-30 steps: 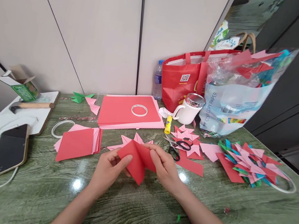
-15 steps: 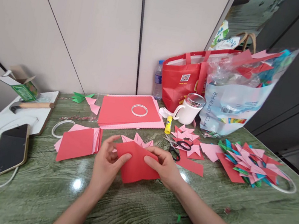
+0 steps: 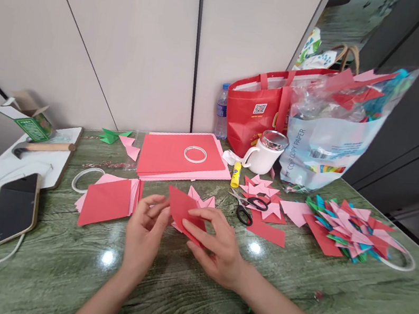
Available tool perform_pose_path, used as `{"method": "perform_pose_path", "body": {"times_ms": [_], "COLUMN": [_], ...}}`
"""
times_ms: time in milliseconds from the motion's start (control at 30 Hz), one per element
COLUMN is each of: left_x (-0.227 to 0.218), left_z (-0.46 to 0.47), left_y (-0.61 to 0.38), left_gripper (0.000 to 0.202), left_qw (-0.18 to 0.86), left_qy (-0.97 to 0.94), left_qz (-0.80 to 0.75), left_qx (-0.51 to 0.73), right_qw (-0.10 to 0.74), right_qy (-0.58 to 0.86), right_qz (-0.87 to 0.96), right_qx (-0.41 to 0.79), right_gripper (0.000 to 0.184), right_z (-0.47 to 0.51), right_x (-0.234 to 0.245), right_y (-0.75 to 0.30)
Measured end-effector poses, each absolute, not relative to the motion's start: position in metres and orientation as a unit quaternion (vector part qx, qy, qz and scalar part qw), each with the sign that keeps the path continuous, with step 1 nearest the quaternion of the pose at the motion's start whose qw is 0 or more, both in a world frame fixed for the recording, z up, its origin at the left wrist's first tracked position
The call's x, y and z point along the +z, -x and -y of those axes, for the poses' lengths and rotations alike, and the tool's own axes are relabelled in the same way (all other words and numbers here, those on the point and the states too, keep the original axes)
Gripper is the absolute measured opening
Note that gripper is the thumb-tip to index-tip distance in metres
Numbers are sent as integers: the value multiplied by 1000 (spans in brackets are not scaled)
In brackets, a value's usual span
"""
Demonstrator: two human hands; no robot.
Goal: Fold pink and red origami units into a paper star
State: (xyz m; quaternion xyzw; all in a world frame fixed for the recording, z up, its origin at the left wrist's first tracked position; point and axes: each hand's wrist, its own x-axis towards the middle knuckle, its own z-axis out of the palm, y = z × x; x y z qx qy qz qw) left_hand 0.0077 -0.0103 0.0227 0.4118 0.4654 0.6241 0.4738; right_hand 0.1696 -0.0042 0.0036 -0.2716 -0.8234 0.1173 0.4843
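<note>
A sheet of red paper point(image 3: 186, 211), tilted and folded over, is held above the table in front of me. My right hand point(image 3: 218, 247) grips its right side, with the fingers spread over the near face. At the paper's left edge, my left hand point(image 3: 147, 229) has its fingers curled and its thumb against the edge; the fingertips are partly hidden. Just behind lies a pink folded paper piece point(image 3: 202, 199), partly covered by the red sheet. Scissors point(image 3: 247, 206) with black handles lie to the right, beside more pink folded pieces point(image 3: 262, 188).
Stacked red sheets point(image 3: 107, 203) lie left, near a tape roll point(image 3: 87, 179) and a phone point(image 3: 13, 210). Behind are large sheets point(image 3: 170, 153), a glue stick point(image 3: 236, 175) and a white mug point(image 3: 268, 156). A colourful paper pile point(image 3: 354, 229) lies right, before a plastic bag point(image 3: 320, 143).
The red paper went from opened out between both hands to folded over and tilted. My right hand turned and moved its fingers across its face; my left hand shifted slightly left.
</note>
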Motion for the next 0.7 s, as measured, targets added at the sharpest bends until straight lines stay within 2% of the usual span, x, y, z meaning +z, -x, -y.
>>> {"method": "perform_pose_path", "body": {"times_ms": [67, 133, 267, 333, 400, 467, 533, 600, 633, 700], "left_x": [19, 15, 12, 15, 18, 22, 24, 25, 25, 24], "left_z": [10, 10, 9, 7, 7, 6, 6, 6, 5, 4], "left_y": [-7, -6, -2, 0, 3, 4, 5, 4, 4, 3], "left_gripper": [38, 41, 33, 31, 29, 27, 26, 26, 26, 27], "left_qw": [539, 562, 532, 535, 565, 599, 619, 627, 630, 636], "left_qy": [-416, -434, -478, -485, -490, -496, -499, -495, -490, -479], "left_qz": [-432, -415, -464, -473, -465, -455, -455, -461, -464, -467], "left_qx": [591, 569, 523, 505, 474, 433, 400, 386, 384, 386], "right_qw": [466, 448, 438, 468, 511, 532, 504, 459, 454, 478], "right_qy": [287, 296, 288, 296, 342, 395, 403, 391, 392, 396], "right_qz": [832, 840, 848, 827, 777, 711, 657, 620, 616, 647], "right_qx": [90, 77, 77, 93, 136, 234, 391, 503, 510, 443], "right_gripper": [46, 47, 55, 49, 37, 36, 34, 23, 19, 12], "right_z": [4, 3, 4, 3, 1, -4, -9, -12, -12, -10], "right_x": [1, 0, -1, 0, 2, 3, 2, 1, 1, 0], "right_y": [-169, -169, -168, -169, -170, -173, -174, -175, -175, -174]}}
